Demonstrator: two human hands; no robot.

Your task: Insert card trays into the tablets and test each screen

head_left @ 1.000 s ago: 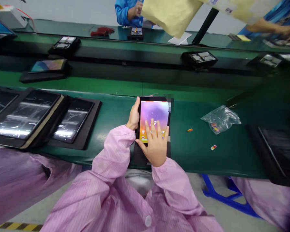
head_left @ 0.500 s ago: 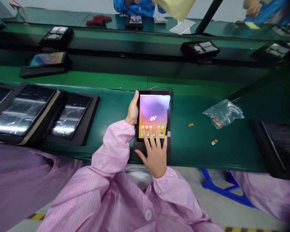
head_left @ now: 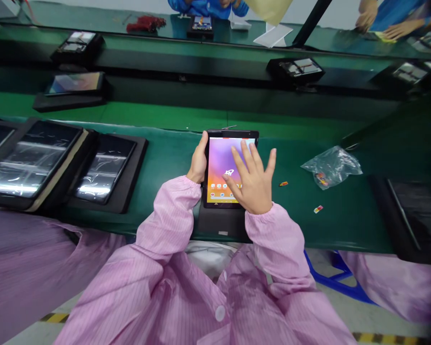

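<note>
A small tablet (head_left: 222, 163) with a lit purple and orange home screen rests on a black pad (head_left: 219, 223) at the near edge of the green bench. My left hand (head_left: 198, 160) grips the tablet's left edge, thumb on the bezel. My right hand (head_left: 253, 179) hovers over the right half of the screen with its fingers spread and stretched out, holding nothing. Both arms are in pink striped sleeves.
Dark tablets in black trays (head_left: 104, 172) lie in a row at the left. A clear plastic bag (head_left: 331, 165) and two small coloured bits (head_left: 318, 209) lie to the right. More trays ride the belt (head_left: 294, 69) behind. Other people in blue work at the far side.
My right hand has moved up from the bottom of the screen to its upper right and spread its fingers. The left hand keeps its grip on the tablet.
</note>
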